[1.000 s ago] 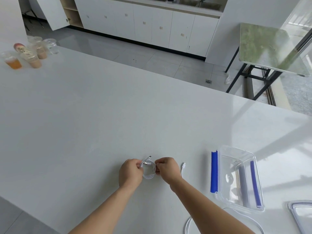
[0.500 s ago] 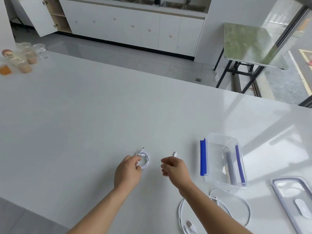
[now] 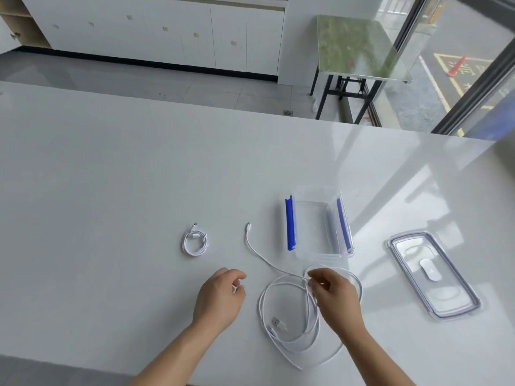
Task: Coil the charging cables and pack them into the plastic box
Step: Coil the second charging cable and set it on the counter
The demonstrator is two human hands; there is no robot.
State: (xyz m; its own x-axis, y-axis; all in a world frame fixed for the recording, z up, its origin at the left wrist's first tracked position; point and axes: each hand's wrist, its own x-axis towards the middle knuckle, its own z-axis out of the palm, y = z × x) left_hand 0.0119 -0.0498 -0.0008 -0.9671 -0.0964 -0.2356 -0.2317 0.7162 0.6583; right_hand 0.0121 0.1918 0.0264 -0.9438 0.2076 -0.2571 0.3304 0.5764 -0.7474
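The first job is finished and the person has moved on. A second ago both hands were busy at the small white coiled cable [image 3: 195, 242]. Now it lies alone on the desk [image 3: 111, 190], well left of the plastic box [image 3: 320, 253], wound in a tidy ring with one plug sticking out at the top. Nobody is touching it, and it seems to keep its shape.

The left hand [image 3: 220, 296] has come back towards the body. It hovers just above the desk between the two cables, with its fingers loosely curled round nothing.

The right hand [image 3: 334, 293] has swung over to the loose cable [image 3: 264, 299]. Its thumb and forefinger seem to pinch one strand just in front of the box. This cable is much longer. One end runs up the desk to a small plug near the box's blue clip, and the rest sprawls in wide, untidy loops in front of the person, with a USB plug [image 3: 277, 324] lying inside them.

The box stands open and looks bare inside. Its lid [image 3: 434, 277] lies flat on the desk further right.

So I'd say one cable is wound, one is only just being picked up, and nothing is packed yet. The long one will likely need both hands, since slack loops like these can tangle as they are gathered
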